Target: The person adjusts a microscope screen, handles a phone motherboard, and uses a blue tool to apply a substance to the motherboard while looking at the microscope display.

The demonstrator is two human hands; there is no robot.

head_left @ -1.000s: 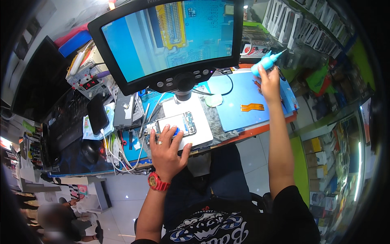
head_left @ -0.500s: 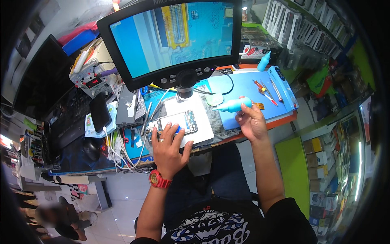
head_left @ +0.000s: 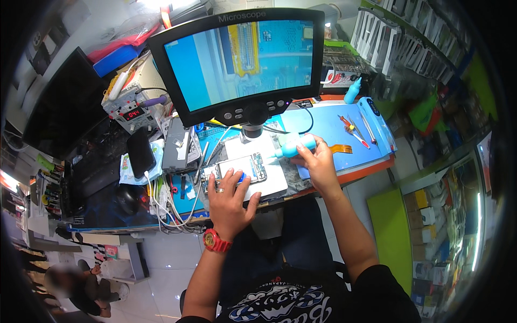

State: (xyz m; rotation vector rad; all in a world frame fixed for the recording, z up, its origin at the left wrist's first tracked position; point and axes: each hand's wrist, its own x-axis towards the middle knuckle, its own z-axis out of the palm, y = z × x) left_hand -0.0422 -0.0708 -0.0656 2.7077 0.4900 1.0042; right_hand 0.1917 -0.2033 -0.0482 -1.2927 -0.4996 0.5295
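Bench mat (head_left: 329, 125): smooth, pale blue, lying right of the black-framed microscope monitor (head_left: 242, 64).
Opened phone (head_left: 246, 164): flat on our glossy white stand base (head_left: 277, 184), its bare circuit board (head_left: 259, 167) showing.
Left hand (head_left: 230, 208): fingers spread over the phone; we'd best press lightly, keeping it level.
Right hand (head_left: 318, 163): pinching a rounded turquoise squeeze bottle (head_left: 297, 146), slim nozzle (head_left: 276, 154) towards the board; touching, we can't tell. Small, gentle squeezes seem wisest.
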